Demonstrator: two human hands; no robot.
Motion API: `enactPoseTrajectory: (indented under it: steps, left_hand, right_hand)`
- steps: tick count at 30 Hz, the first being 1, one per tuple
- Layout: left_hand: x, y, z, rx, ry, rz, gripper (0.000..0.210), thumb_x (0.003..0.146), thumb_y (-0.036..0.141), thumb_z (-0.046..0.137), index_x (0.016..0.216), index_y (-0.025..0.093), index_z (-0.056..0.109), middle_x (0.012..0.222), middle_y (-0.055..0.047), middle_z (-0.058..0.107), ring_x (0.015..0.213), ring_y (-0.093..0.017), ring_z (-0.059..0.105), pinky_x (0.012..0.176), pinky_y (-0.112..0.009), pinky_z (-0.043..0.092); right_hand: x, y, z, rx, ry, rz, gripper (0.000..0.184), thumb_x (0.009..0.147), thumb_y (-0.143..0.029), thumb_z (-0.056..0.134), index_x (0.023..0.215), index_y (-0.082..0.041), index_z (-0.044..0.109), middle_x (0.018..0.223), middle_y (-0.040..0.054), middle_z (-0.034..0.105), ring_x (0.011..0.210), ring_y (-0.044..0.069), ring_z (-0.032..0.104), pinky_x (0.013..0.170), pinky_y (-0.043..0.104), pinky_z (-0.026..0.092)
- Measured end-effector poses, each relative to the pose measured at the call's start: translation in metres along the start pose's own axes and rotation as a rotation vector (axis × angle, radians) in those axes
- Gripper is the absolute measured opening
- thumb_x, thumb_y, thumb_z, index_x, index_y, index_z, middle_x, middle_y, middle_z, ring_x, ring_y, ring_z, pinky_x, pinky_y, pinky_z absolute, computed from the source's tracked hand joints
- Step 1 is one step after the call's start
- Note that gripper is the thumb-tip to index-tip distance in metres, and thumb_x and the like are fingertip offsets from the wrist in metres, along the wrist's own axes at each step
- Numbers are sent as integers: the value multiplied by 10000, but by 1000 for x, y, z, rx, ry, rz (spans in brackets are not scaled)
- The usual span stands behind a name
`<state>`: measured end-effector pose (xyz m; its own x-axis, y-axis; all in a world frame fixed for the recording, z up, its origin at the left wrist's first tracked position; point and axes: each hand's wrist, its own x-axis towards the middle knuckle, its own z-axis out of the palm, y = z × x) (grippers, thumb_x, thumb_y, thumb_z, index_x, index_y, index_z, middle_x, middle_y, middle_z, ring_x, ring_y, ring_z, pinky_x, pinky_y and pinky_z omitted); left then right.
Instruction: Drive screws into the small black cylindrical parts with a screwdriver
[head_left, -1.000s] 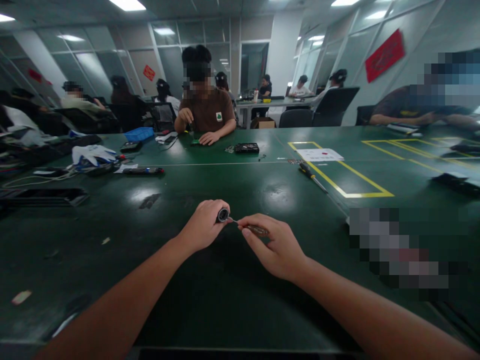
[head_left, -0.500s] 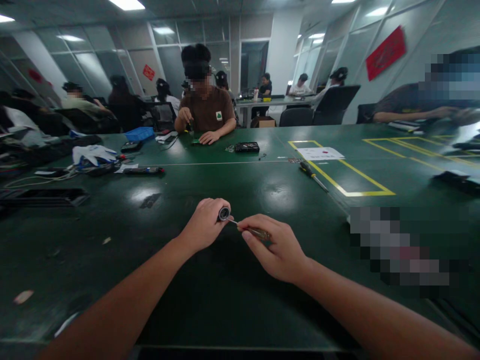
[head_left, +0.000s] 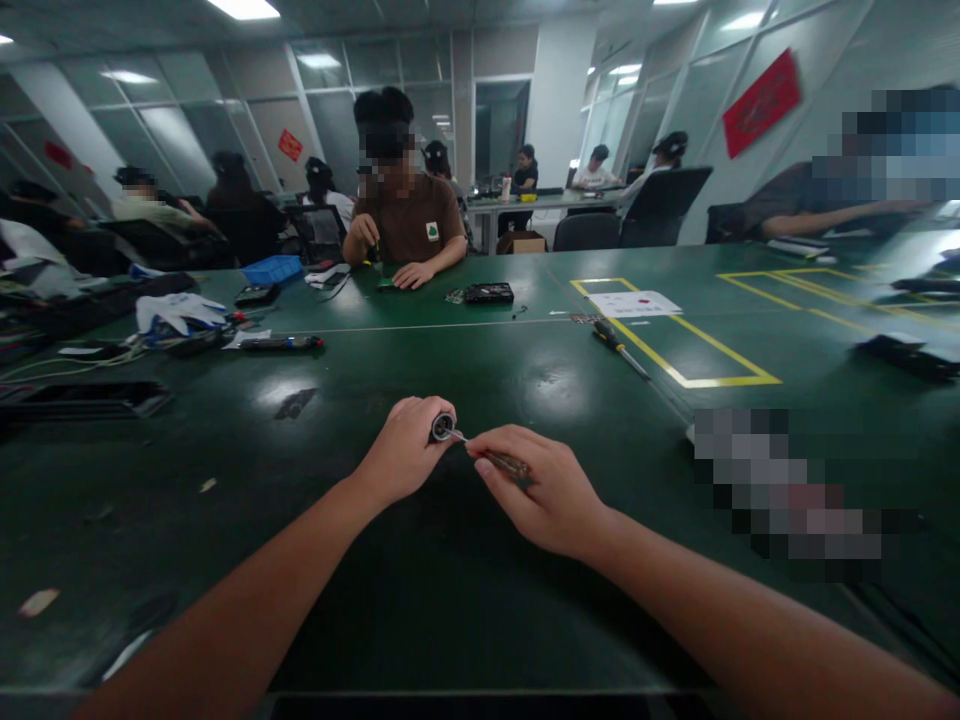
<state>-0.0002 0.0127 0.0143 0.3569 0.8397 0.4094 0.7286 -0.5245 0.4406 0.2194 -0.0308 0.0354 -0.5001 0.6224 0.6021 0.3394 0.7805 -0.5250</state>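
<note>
My left hand [head_left: 401,448] is wrapped round a dark cylindrical part [head_left: 442,427], whose open round end with a pale rim faces the camera. Most of that part is hidden by the fingers. In my right hand [head_left: 544,490] is a screwdriver [head_left: 508,463] with a see-through brownish handle and a thin metal shaft. The shaft points left, and its tip reaches into the open end of the cylindrical part; what it touches inside is too small to tell. Both hands are held above the green table [head_left: 465,610].
A yellow-and-black screwdriver [head_left: 619,348] lies ahead to the right, near a paper sheet [head_left: 634,304] and yellow tape. White gloves [head_left: 180,314], a dark pen-like tool [head_left: 281,343] and a blue tray [head_left: 271,269] are at the left. A co-worker [head_left: 409,215] sits opposite, near a black box [head_left: 489,293].
The screwdriver tip has moved from the rim's lower edge into the open end of the cylindrical part. The whole view has shifted slightly; both hands keep their hold.
</note>
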Motion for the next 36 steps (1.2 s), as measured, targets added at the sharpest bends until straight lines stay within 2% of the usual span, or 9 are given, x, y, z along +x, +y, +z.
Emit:
enactPoseTrajectory:
  steps: [5, 10, 13, 16, 20, 24, 27, 30, 36]
  left_hand:
    - [1, -1, -1, -1, 32, -9, 63, 917, 214, 653, 938, 199, 595, 899, -15, 662, 878, -224, 591, 866, -399, 428]
    - [1, -1, -2, -13, 25, -2, 67, 916, 214, 653, 937, 201, 591, 897, -10, 660, 872, -217, 591, 854, -390, 426]
    - [1, -1, -2, -7, 27, 3, 71, 907, 204, 654, 940, 202, 591, 901, -11, 664, 875, -217, 587, 863, -395, 423]
    - [1, -1, -2, 8, 22, 29, 43, 917, 197, 623, 945, 201, 590, 902, -16, 659, 874, -219, 584, 859, -398, 422]
    - [0, -3, -2, 17, 8, 47, 25, 924, 178, 579, 939, 199, 582, 903, -22, 651, 872, -221, 583, 866, -406, 419]
    - [0, -4, -1, 3, 3, 40, 33, 920, 195, 600, 945, 203, 579, 898, -18, 647, 870, -216, 588, 893, -410, 421]
    - [1, -5, -1, -1, 9, 16, 62, 917, 233, 630, 937, 207, 578, 891, -16, 648, 866, -217, 589, 887, -408, 429]
    - [2, -4, -2, -9, 15, -26, 77, 921, 257, 633, 938, 208, 576, 897, -18, 652, 868, -219, 593, 877, -410, 440]
    - [2, -5, 0, -14, 6, -33, 93, 920, 248, 648, 959, 209, 572, 909, -20, 654, 879, -222, 601, 918, -429, 438]
  right_hand:
    - [-1, 3, 1, -9, -46, -14, 183, 989, -191, 563, 1140, -183, 667, 1084, 82, 744, 1014, 200, 693, 901, 340, 535]
    - [-4, 4, 4, 18, -123, 8, 248, 1008, -174, 508, 1230, -186, 619, 974, 63, 732, 886, 188, 682, 819, 334, 529]
    - [-5, 4, 7, 95, -122, 13, 237, 1005, -143, 492, 1199, -196, 619, 962, 50, 721, 890, 175, 677, 814, 312, 518]
    - [-4, 4, 8, 177, -94, 108, 173, 1018, -176, 508, 1143, -208, 622, 978, 40, 721, 881, 161, 681, 815, 300, 513]
    - [-4, 2, 5, 293, -98, 205, 166, 1044, -241, 501, 1163, -217, 614, 966, 29, 707, 857, 154, 672, 802, 296, 506]
    - [-6, 2, 2, 458, -155, 94, 347, 1063, -419, 460, 1315, -219, 588, 1050, 63, 687, 956, 199, 658, 844, 343, 507]
    - [-7, 3, 1, 519, -168, 55, 410, 1093, -430, 358, 1373, -216, 568, 1090, 79, 681, 1030, 213, 647, 914, 381, 497]
    - [-6, 2, 2, 447, -229, 59, 396, 1078, -404, 428, 1397, -205, 552, 1128, 88, 681, 1036, 208, 647, 919, 379, 506]
    - [-3, -7, 5, 262, -350, -31, 412, 1007, -358, 599, 1384, -195, 566, 1175, 107, 695, 1074, 224, 649, 958, 387, 512]
